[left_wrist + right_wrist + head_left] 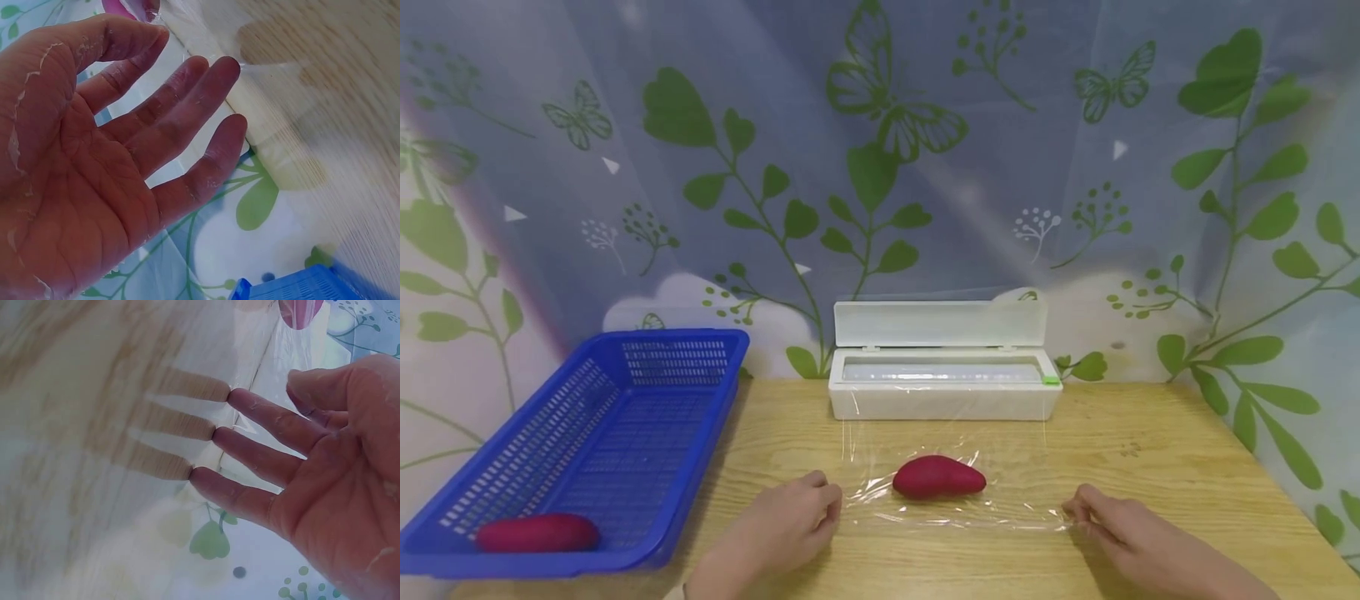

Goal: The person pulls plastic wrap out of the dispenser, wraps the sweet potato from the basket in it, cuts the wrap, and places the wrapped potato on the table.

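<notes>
A clear sheet of cling film [940,523] stretches forward from a white dispenser box [943,404] across the table. My left hand [786,521] pinches its near left corner between thumb and index finger; the left wrist view shows the other fingers of that hand [125,144] spread loosely. At the near right corner, my right hand [1127,533] pinches the film the same way. In the right wrist view, three fingertips of this hand [300,469] reach down at the tabletop. Between both hands is a red sweet potato [936,478], within the film's outline, surrounded by shiny wrinkles.
A blue plastic basket [700,467] stands on the left, with another red sweet potato [538,533] at its near end. The dispenser's lid [917,324] is raised, showing the film roll [940,372]. Behind the wooden table [1180,450] hangs a leaf-patterned curtain [760,167].
</notes>
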### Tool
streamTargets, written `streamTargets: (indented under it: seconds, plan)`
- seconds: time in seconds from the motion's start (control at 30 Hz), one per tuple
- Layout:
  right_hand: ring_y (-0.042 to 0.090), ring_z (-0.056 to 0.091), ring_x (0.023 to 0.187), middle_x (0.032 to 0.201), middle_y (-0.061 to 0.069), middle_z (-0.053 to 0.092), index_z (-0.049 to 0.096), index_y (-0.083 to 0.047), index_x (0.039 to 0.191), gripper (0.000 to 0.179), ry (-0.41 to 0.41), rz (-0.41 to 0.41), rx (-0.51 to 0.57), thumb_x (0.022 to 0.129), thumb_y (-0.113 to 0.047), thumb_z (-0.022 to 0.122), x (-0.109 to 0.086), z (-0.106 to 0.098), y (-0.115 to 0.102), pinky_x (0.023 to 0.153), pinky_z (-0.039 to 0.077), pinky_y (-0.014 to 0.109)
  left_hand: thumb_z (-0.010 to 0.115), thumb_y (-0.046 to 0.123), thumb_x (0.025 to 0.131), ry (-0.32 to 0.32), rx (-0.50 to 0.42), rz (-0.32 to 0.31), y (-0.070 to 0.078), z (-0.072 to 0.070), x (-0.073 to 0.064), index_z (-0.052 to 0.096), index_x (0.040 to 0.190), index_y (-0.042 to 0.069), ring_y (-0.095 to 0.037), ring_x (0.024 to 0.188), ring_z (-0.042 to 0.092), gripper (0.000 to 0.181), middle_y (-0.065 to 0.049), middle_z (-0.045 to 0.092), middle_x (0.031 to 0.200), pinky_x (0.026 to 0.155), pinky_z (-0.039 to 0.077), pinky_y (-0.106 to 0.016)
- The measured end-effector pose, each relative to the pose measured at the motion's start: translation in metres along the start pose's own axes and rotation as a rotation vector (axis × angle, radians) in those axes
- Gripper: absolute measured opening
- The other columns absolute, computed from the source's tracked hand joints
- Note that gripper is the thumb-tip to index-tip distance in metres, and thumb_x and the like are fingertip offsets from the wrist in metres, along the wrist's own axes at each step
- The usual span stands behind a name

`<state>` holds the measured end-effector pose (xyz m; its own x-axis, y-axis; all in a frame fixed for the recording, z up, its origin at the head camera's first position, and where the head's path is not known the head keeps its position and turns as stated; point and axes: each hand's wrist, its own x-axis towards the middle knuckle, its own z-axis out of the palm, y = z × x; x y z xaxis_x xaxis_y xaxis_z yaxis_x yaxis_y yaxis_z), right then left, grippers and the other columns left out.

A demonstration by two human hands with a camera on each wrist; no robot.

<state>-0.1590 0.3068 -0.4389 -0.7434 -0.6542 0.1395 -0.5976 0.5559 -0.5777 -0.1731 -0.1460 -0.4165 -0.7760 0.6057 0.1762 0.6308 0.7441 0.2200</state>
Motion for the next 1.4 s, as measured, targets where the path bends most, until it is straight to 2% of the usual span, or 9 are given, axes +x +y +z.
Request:
streamTargets:
  seconds: [0.13, 0.27, 0.37, 0.5, 0.7, 0.83, 1.03, 1.17, 1.4]
  plan:
    - [-0.011, 0.044, 0.077, 0.086, -0.016, 0.051, 0.047, -0.014, 0.1, 0.015, 0.035, -0.025, -0.032, 0.105, 0.0, 0.049, -0.002, 0.001, 0.002, 0.059, 0.037, 0.016, 0.066, 0.009, 0.088, 0.008, -0.003, 0.018, 0.001, -0.003, -0.001, 0.063, 0.084, 0.018, -0.001, 0.067, 0.048, 0.011, 0.008, 0.056, 0.081, 0.056, 0.044, -0.019]
    - [-0.009, 0.056, 0.088, 0.096, -0.011, 0.068, 0.051, -0.019, 0.102, 0.019, 0.092, -0.004, -0.07, 0.104, 0.0, 0.052, -0.005, 0.003, 0.006, 0.064, 0.046, 0.017, 0.067, 0.01, 0.088, 0.017, 0.004, 0.025, 0.002, -0.007, 0.0, 0.064, 0.085, 0.018, -0.001, 0.069, 0.051, 0.01, 0.009, 0.058, 0.083, 0.059, 0.048, -0.019]
    - [-0.005, 0.062, 0.097, 0.101, -0.006, 0.071, 0.052, -0.019, 0.101, 0.024, 0.158, -0.041, -0.107, 0.1, 0.005, 0.056, -0.005, 0.004, 0.01, 0.069, 0.054, 0.019, 0.066, 0.01, 0.088, 0.027, 0.008, 0.014, 0.003, -0.01, 0.0, 0.064, 0.085, 0.018, -0.002, 0.069, 0.051, 0.009, 0.008, 0.059, 0.085, 0.058, 0.047, -0.02]
    - [-0.006, 0.062, 0.098, 0.098, -0.004, 0.069, 0.052, -0.016, 0.1, 0.026, 0.216, -0.085, -0.144, 0.096, 0.009, 0.059, -0.003, 0.004, 0.011, 0.07, 0.057, 0.02, 0.064, 0.011, 0.089, 0.037, -0.007, -0.016, 0.003, -0.014, -0.001, 0.066, 0.088, 0.017, -0.002, 0.068, 0.05, 0.007, 0.007, 0.06, 0.089, 0.057, 0.045, -0.02]
    - [-0.002, 0.065, 0.096, 0.099, -0.002, 0.07, 0.054, -0.015, 0.102, 0.02, 0.213, -0.011, -0.161, 0.1, 0.005, 0.057, 0.001, 0.001, 0.007, 0.069, 0.06, 0.023, 0.068, 0.011, 0.088, 0.119, 0.025, -0.044, 0.004, -0.017, 0.002, 0.065, 0.088, 0.019, -0.005, 0.065, 0.052, 0.009, 0.006, 0.063, 0.091, 0.056, 0.045, -0.022]
    - [-0.001, 0.066, 0.092, 0.096, 0.0, 0.07, 0.056, -0.013, 0.102, 0.019, 0.246, -0.031, -0.175, 0.099, 0.005, 0.058, 0.005, 0.001, 0.007, 0.063, 0.057, 0.022, 0.07, 0.011, 0.086, 0.179, 0.071, -0.054, 0.003, -0.018, 0.005, 0.063, 0.086, 0.021, -0.005, 0.064, 0.05, 0.012, 0.006, 0.064, 0.089, 0.052, 0.041, -0.021]
    - [-0.008, 0.059, 0.084, 0.091, -0.005, 0.068, 0.056, -0.013, 0.099, 0.019, 0.305, -0.028, -0.195, 0.098, 0.006, 0.059, 0.011, 0.0, 0.005, 0.058, 0.052, 0.02, 0.07, 0.013, 0.086, 0.193, 0.076, -0.094, 0.002, -0.018, 0.011, 0.064, 0.086, 0.021, -0.002, 0.065, 0.049, 0.01, 0.006, 0.062, 0.087, 0.052, 0.038, -0.018]
    - [-0.001, 0.067, 0.089, 0.092, -0.005, 0.07, 0.057, -0.013, 0.099, 0.018, 0.353, 0.002, -0.221, 0.098, 0.004, 0.06, 0.018, -0.002, 0.0, 0.059, 0.052, 0.021, 0.068, 0.013, 0.086, 0.203, 0.077, -0.124, 0.0, -0.017, 0.015, 0.066, 0.087, 0.02, -0.002, 0.066, 0.051, 0.008, 0.006, 0.065, 0.089, 0.052, 0.039, -0.016]
    - [0.009, 0.072, 0.091, 0.099, -0.002, 0.074, 0.057, -0.014, 0.098, 0.014, 0.351, 0.079, -0.234, 0.101, -0.001, 0.059, 0.03, -0.01, -0.005, 0.062, 0.056, 0.023, 0.067, 0.013, 0.087, 0.227, 0.063, -0.145, -0.003, -0.019, 0.021, 0.065, 0.088, 0.021, -0.002, 0.063, 0.048, 0.009, 0.006, 0.064, 0.087, 0.048, 0.036, -0.017]
